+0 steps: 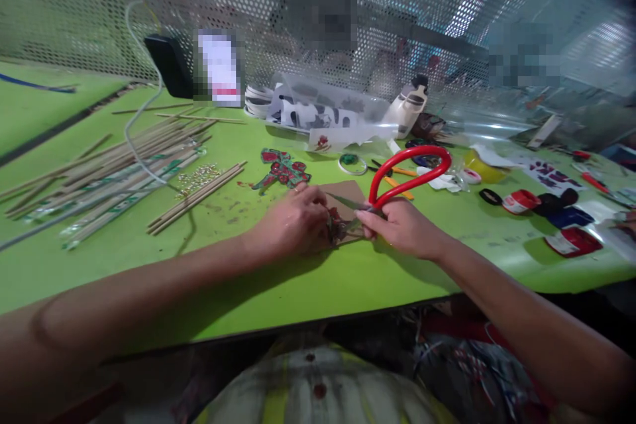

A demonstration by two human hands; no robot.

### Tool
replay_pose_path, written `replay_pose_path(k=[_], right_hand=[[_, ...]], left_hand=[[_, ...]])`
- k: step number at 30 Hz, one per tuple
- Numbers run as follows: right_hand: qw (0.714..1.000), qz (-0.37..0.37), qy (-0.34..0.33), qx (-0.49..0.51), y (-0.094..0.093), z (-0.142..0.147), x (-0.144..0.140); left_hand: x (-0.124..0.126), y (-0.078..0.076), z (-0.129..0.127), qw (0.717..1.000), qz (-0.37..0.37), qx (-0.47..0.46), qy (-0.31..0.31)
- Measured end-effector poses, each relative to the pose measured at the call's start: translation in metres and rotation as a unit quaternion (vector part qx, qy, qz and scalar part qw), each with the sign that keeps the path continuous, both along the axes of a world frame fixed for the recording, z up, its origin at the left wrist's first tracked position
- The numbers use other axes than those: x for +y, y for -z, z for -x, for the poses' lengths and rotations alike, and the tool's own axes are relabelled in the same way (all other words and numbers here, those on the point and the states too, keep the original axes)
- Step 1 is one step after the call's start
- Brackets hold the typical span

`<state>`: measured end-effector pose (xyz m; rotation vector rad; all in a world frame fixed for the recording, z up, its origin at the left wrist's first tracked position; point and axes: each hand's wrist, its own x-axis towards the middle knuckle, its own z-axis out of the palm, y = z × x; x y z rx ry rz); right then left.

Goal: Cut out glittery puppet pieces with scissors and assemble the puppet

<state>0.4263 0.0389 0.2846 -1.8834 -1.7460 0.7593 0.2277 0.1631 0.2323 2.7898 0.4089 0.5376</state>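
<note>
My right hand (403,226) grips red-handled scissors (408,172), the big red loop rising above my knuckles and the blades pointing left. My left hand (294,220) pinches a small red and dark cut-out piece (336,225) right at the blades, over a brown cardboard square (346,195) on the green table (318,278). A finished red and green flower cut-out (281,169) lies just beyond my left hand.
Long wooden sticks (109,165) and wrapped sticks lie at the left with a white cable across them. Printed plastic sheets (322,112), a glue bottle (410,106), tape rolls, pens and red and blue lids (571,241) crowd the back and right. A perforated metal screen stands behind.
</note>
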Motion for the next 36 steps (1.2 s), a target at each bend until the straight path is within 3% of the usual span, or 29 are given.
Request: replay_pose_path(k=[2, 4, 10, 13, 19, 31, 36], right_hand=[[0.999, 0.014, 0.029, 0.036, 0.002, 0.0, 0.0], [0.998, 0.018, 0.04, 0.047, 0.003, 0.001, -0.001], [0.998, -0.048, 0.035, -0.005, -0.008, 0.005, -0.013], [0.994, -0.088, 0.066, -0.014, -0.016, 0.004, -0.017], [0.99, -0.029, 0.133, 0.022, -0.011, 0.007, -0.022], [0.99, -0.023, 0.138, 0.019, 0.003, 0.024, -0.022], [0.987, -0.013, 0.157, 0.03, 0.004, 0.025, -0.021]], left_hand=[[-0.004, 0.004, 0.006, 0.997, -0.044, -0.028, 0.063], [-0.007, 0.009, 0.011, 0.993, -0.072, -0.031, 0.085], [-0.012, 0.015, 0.014, 0.989, -0.114, -0.026, 0.089], [-0.014, 0.016, 0.014, 0.988, -0.125, -0.026, 0.091], [-0.015, 0.018, 0.016, 0.985, -0.14, -0.031, 0.094], [-0.019, 0.011, 0.017, 0.987, -0.101, -0.023, 0.121], [-0.019, 0.011, 0.02, 0.984, -0.124, -0.03, 0.125]])
